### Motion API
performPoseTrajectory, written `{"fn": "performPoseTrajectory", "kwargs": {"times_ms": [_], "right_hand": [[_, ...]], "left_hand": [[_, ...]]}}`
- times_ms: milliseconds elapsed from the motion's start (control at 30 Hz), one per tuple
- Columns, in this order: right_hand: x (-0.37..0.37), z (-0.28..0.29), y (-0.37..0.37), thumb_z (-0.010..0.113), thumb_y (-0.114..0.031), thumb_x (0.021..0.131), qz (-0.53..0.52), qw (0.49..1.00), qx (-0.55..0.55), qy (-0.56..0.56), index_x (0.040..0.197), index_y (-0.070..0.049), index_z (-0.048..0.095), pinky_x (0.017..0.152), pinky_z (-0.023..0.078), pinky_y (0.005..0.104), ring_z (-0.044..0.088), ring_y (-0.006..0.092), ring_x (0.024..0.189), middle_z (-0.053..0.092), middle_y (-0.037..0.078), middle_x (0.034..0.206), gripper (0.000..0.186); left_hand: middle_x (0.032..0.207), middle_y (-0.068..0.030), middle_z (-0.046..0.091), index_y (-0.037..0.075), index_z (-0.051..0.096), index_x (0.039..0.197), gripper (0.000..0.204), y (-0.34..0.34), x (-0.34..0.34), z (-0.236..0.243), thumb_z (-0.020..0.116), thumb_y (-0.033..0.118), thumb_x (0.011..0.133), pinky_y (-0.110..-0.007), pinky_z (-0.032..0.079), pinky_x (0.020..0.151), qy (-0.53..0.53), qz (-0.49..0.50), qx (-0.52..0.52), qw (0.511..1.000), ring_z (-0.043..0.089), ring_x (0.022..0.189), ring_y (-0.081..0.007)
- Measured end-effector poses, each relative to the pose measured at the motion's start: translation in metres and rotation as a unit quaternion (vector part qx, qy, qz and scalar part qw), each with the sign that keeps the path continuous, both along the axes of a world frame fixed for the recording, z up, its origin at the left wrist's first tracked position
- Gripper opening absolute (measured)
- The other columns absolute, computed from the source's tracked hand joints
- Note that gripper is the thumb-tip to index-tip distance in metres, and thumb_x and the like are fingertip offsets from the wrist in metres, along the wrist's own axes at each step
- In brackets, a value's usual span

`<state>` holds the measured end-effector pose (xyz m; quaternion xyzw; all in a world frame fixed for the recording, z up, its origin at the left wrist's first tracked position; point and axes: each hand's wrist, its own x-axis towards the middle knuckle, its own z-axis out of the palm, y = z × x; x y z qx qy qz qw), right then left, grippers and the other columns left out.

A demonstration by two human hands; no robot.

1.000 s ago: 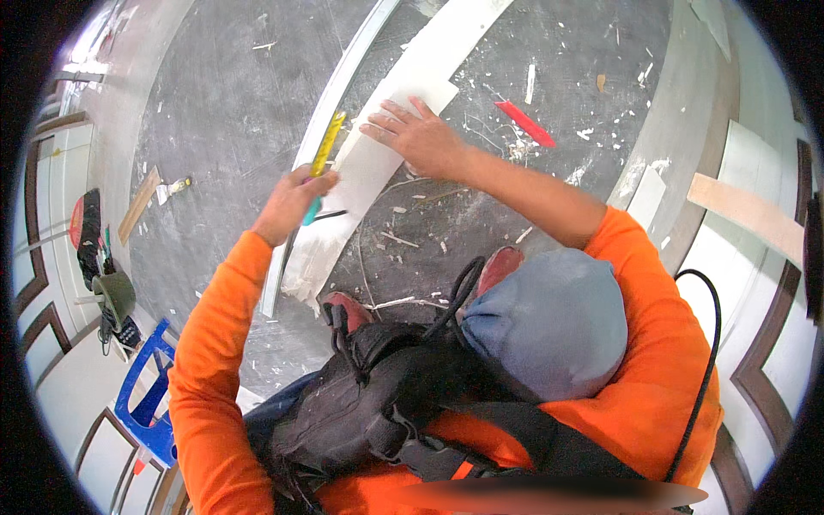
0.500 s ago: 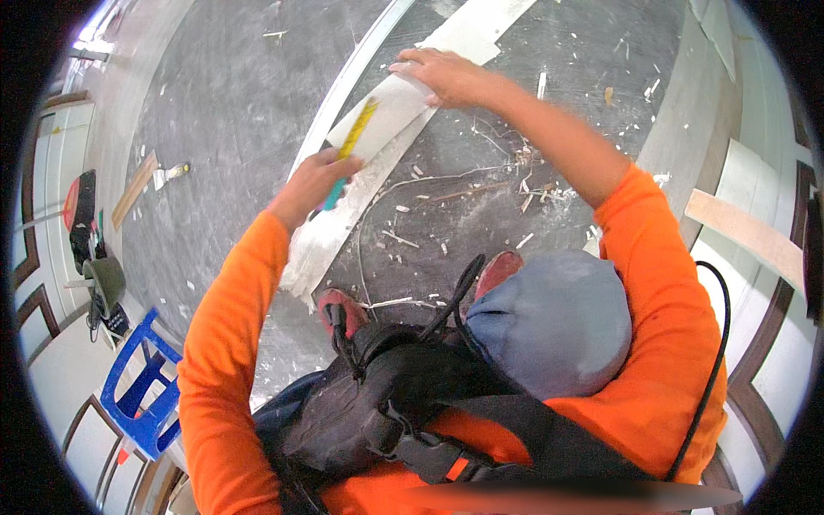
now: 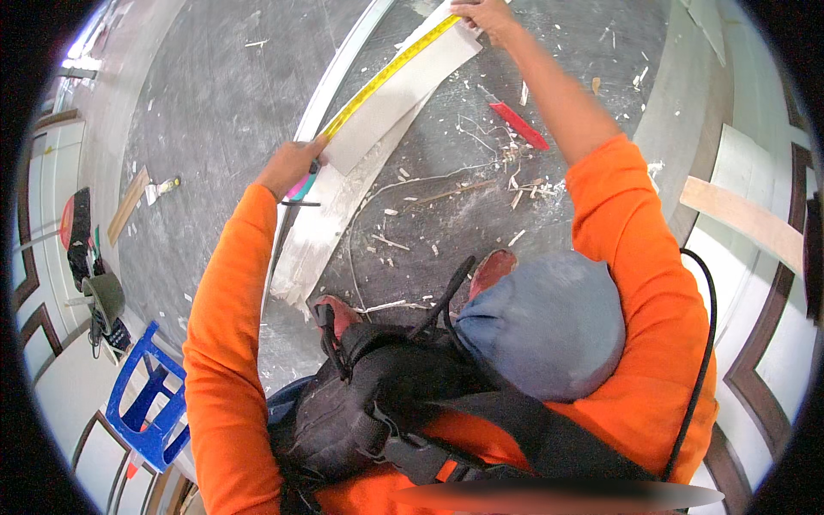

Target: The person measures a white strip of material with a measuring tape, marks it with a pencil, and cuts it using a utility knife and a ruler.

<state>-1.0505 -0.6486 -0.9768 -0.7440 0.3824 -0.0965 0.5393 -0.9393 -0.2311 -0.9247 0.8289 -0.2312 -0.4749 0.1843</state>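
Left of centre, left hand (image 3: pixel 294 166) grips tape measure (image 3: pixel 389 70); top centre, right hand (image 3: pixel 487 15) curls fingers at its end, over pale board (image 3: pixel 396 105). Likely measuring; next calls for steady, straight tape.

A hand could pass between the rail (image 3: pixel 337 75) and the wood strip (image 3: pixel 129 206) near the floor's (image 3: pixel 227 103) left edge. Extended tape (image 3: pixel 393 66) bars the board (image 3: pixel 403 99); rightward, a cutter (image 3: pixel 520 126) and scraps (image 3: pixel 524 184) obstruct.

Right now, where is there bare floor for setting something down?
Widest: grey floor between the white rail and the wooden strip on the left, only lightly specked. Crowded: right of the pale boards, where scraps lie around the red-handled tool.
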Motion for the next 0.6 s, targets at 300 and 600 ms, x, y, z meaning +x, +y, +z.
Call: {"fn": "performPoseTrajectory", "kwargs": {"times_ms": [300, 600], "right_hand": [[-0.004, -0.027, 0.020, 0.065, -0.025, 0.077, 0.061, 0.922, -0.380, -0.044, 0.091, -0.004, 0.071, 0.080, 0.051, 0.0405, 0.065, 0.0342, 0.088, 0.069, 0.019, 0.090, 0.026], [-0.085, 0.004, 0.076, 0.068, -0.025, 0.084, 0.030, 0.948, -0.316, 0.029, 0.104, -0.003, 0.067, 0.079, 0.050, 0.0411, 0.063, 0.0335, 0.090, 0.067, 0.017, 0.099, 0.030]], "left_hand": [[0.081, -0.0147, 0.068, 0.001, 0.071, 0.100, 0.054, 0.016, -0.012, -0.043, 0.050, 0.050, 0.094, -0.037, 0.047, 0.074, -0.111, 0.038, 0.017, 0.993, 0.062, 0.077, -0.0240], [0.097, -0.0108, 0.071, 0.013, 0.071, 0.102, 0.041, 0.021, -0.025, -0.029, 0.047, 0.045, 0.092, -0.041, 0.049, 0.081, -0.134, 0.024, 0.086, 0.987, 0.066, 0.094, -0.0311]]}}
